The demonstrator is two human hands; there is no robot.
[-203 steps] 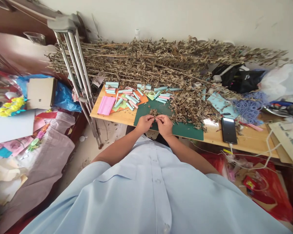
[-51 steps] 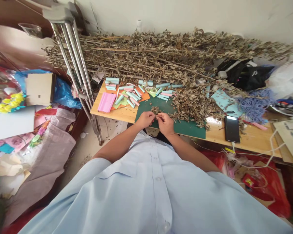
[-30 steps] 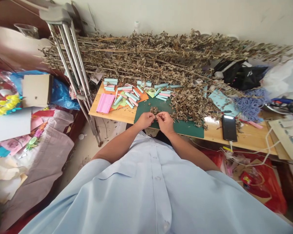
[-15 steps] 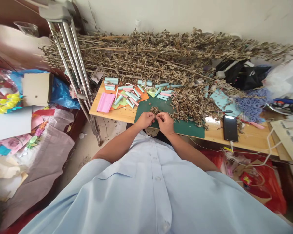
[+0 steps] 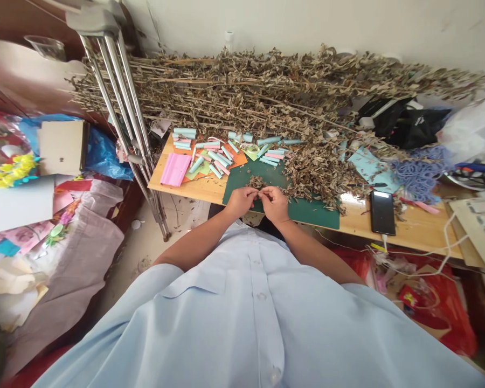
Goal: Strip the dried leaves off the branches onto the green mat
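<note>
My left hand (image 5: 241, 201) and my right hand (image 5: 274, 203) meet fingertip to fingertip over the front edge of a dark green mat (image 5: 315, 213). Both are pinched closed on a tiny piece that looks like dried leaf, too small to make out well. Just behind my fingers lies a small heap of crumbled leaves (image 5: 257, 182). A larger pile of dried leaves (image 5: 311, 178) covers the mat's right part. Blue and pink paper rolls (image 5: 218, 159) lie to the left on orange and green paper, beside a folded pink sheet (image 5: 175, 169).
Long dried stalks (image 5: 242, 81) stretch along the wall. Metal crutches (image 5: 123, 102) lean at the table's left end. To the right are a black phone (image 5: 382, 213) on a white cable, blue yarn (image 5: 418, 170) and a beige keyboard-like object (image 5: 479, 229).
My hands stay nearly in place, with only a slight shift of the fingers. The view has moved a little; nothing else visibly differs.
</note>
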